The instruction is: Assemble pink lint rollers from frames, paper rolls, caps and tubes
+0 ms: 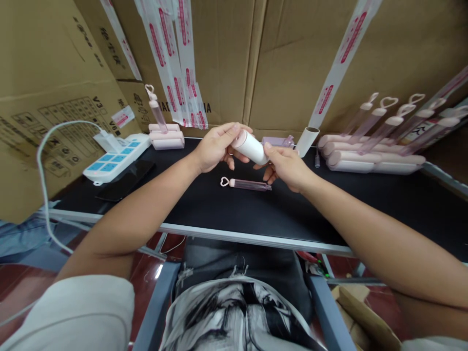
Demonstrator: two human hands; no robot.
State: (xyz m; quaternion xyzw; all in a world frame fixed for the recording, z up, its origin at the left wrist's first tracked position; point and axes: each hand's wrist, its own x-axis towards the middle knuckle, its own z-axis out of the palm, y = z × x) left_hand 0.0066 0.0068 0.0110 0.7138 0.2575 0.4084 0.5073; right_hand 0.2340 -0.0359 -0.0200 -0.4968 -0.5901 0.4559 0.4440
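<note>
My left hand (216,146) and my right hand (286,166) both grip a short pink-and-white roller (250,146) above the black table (226,209). The left fingers wrap its pink end; the right fingers pinch its white end. Just below it, on the table, lies a clear pink handle with a heart-shaped loop (245,184).
At the back left stand stacked pink cases with one upright handle (163,127), a blue-and-white power strip (117,158) and a dark phone (126,185). At the back right, a row of rollers with heart handles (376,146) and a cardboard tube (307,140). Cardboard boxes (226,53) wall the back.
</note>
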